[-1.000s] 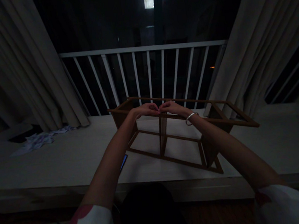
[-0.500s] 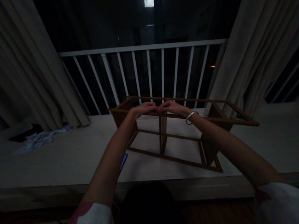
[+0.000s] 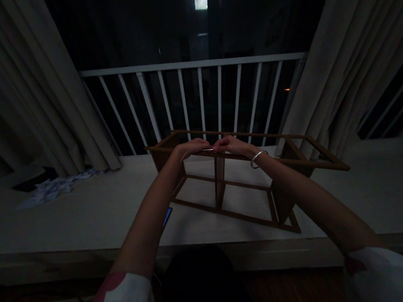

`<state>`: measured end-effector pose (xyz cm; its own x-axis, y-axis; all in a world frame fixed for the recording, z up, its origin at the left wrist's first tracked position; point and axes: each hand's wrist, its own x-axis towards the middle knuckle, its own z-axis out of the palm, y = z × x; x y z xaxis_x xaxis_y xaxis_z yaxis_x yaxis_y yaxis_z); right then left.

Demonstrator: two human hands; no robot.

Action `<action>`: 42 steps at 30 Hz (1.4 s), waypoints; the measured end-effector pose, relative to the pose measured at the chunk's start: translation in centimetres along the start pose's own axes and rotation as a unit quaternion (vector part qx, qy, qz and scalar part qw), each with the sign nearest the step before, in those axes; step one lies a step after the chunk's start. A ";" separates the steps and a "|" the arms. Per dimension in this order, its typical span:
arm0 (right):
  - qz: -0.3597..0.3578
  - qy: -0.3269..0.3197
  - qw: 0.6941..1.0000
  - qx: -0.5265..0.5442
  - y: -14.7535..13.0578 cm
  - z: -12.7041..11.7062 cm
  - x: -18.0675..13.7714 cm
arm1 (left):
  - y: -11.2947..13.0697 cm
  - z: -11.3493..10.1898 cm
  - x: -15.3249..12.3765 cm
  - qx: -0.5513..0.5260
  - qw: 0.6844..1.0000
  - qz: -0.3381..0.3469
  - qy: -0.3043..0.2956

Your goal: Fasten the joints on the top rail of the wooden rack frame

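Note:
A brown wooden shelf frame [image 3: 219, 180] lies on its side on the pale ledge. Over its upper front rail, above the middle shelf board, my two hands meet. My left hand [image 3: 194, 146] is closed, fingers bent at a thin shiny metal rod [image 3: 207, 150], which may be a hex key; its ends are hidden. Against the rod's right end, the fingertips of my right hand [image 3: 230, 144] are pinched together, close to the rail. A silver bangle [image 3: 258, 156] circles my right wrist. Any screw under the fingertips is too small and dark to see.
A phone [image 3: 167, 216] lies by my left forearm on the ledge [image 3: 130, 225]. Crumpled papers [image 3: 52, 188] are on the left. Behind the frame stand a white railing [image 3: 192, 65] and dark glass, with curtains [image 3: 25, 88] at both sides.
The thin metal rod now shows between my hands, where fingers covered that spot before. My fingers have shifted slightly apart. The frame stays put.

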<state>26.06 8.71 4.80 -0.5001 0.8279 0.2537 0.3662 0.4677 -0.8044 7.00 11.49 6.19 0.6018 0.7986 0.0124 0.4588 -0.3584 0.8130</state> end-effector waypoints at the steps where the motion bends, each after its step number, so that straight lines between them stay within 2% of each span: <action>1: -0.006 -0.007 1.000 0.006 0.2 0.0 0.1 | 0.1 0.0 -0.1 0.002 1.000 -0.002 -0.002; 7: -0.013 -0.007 1.000 -0.008 0.4 -0.1 0.0 | 0.0 -0.1 0.0 0.002 1.000 0.014 -0.011; 18: -0.009 -0.014 1.000 -0.013 0.5 -0.2 -0.1 | 0.4 -0.2 -0.4 0.000 1.000 0.004 -0.016; 25: -0.023 -0.017 0.999 -0.014 -0.1 -0.1 -0.5 | 0.1 -0.6 0.0 -0.040 0.995 0.013 -0.085; 31: -0.017 -0.017 1.000 -0.011 -0.2 0.0 -0.5 | -0.2 -0.7 0.3 -0.039 0.993 0.010 -0.110; 37: -0.017 -0.011 1.000 -0.022 -0.1 0.0 -0.4 | -0.3 -0.5 0.6 -0.032 0.996 0.012 -0.086; 42: -0.031 -0.005 0.999 -0.019 -0.1 0.1 -0.5 | -0.6 -0.5 1.0 -0.023 0.996 0.006 -0.091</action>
<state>26.19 8.20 4.69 -0.5307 0.7942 0.2960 0.3637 0.5288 -0.7668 6.98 12.74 6.02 0.7180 0.6915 -0.0794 0.4225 -0.3423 0.8392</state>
